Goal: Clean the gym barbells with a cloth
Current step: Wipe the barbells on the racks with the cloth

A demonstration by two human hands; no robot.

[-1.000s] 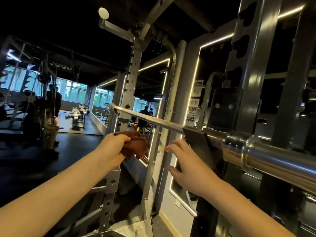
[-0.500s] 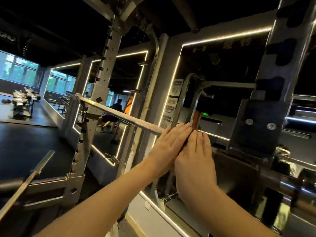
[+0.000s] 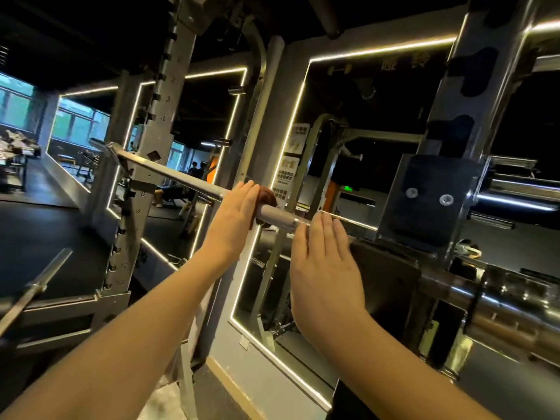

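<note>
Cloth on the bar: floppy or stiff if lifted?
Probably floppy: the cloth bunches and folds over the bar under the left hand. Likely light too, as flat fingers alone hold it there.

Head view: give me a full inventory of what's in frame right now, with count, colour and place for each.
barbell: one, silver, lying across the rack from far left to near right
cloth: one, brown, on the barbell under the left hand
rack uprights: two, grey, left and right
spare bar: one, silver, lower left
light strips: several, white, framing wall panels
posters: at least two, pale, wall behind barbell
lit sign: one, green, centre background
left hand: one, fingers straight, pressing cloth onto barbell
right hand: one, fingers straight, tips by the barbell
</note>
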